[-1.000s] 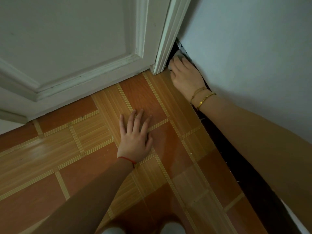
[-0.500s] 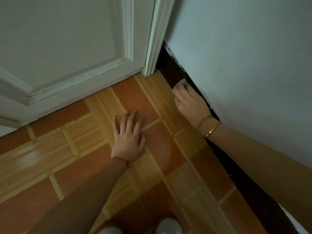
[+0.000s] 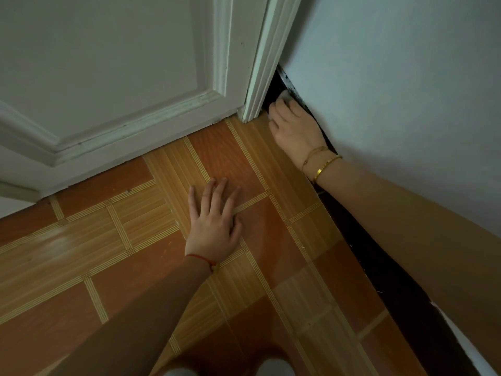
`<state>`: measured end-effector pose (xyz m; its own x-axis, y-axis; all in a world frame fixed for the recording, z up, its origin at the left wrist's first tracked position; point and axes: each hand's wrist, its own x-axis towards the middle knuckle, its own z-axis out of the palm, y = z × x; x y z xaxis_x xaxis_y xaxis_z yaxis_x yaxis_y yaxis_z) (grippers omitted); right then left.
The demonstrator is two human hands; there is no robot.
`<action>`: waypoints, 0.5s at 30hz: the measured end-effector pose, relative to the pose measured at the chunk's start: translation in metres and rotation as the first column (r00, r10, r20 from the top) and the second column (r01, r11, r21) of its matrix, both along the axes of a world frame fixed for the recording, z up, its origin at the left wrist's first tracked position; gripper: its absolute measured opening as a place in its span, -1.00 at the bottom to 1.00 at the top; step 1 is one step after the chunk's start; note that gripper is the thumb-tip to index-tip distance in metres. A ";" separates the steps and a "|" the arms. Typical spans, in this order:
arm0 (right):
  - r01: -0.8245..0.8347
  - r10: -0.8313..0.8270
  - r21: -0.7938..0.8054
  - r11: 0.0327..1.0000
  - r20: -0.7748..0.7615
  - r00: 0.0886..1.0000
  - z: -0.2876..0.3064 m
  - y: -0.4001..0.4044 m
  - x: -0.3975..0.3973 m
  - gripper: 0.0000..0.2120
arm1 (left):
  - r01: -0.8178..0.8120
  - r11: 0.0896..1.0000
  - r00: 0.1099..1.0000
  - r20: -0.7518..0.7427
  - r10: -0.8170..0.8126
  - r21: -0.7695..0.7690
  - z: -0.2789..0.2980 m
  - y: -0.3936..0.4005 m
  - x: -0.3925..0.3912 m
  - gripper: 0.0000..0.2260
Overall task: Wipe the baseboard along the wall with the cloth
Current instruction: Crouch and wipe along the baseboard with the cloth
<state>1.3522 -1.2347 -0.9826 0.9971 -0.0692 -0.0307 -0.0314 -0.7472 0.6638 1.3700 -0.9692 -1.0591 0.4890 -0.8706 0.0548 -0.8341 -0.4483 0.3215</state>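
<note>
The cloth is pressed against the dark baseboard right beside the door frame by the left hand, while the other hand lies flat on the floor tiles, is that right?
Not quite: the head view shows the right hand pressing the cloth against the dark baseboard beside the door frame. The left hand lies flat on the floor tiles.

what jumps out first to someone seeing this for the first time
The right hand with gold bangles stands out first, pressing a small pale cloth against the dark baseboard in the corner beside the white door frame. Next comes the left hand with a red string bracelet, spread flat on the orange and tan patterned tile floor at the centre.
</note>
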 end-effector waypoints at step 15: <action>0.002 -0.003 0.065 0.998 0.012 1.000 0.024 0.035 -0.091 -0.72 | 0.003 1.000 1.000 -0.016 -0.003 0.007 0.001 0.002 0.000 -0.48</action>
